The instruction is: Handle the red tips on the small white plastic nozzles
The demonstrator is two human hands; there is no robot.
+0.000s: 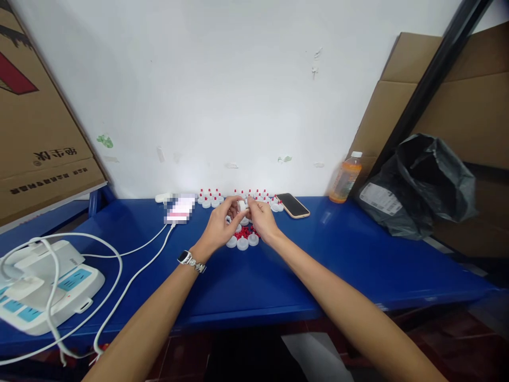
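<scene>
My left hand [221,222], with a silver watch on its wrist, grips a white nozzle cap [242,206] on its side. The fingers of my right hand [263,218] are pinched at the cap's right side, where its nozzle tip points; whatever they hold there is hidden. Below my hands lies a pile of small red tip caps [245,232]. White nozzle caps without red tips [242,244] stand around the pile, partly covered by my hands. Behind my hands, two groups of white nozzle caps with red tips [210,199] stand upright near the wall.
A phone [293,206] lies right of the caps, and a lit phone [181,208] charges at left. A white power strip [51,289] with looping cables occupies the table's left end. An orange drink bottle [345,178] and black plastic bag [413,185] stand at right, beside cardboard.
</scene>
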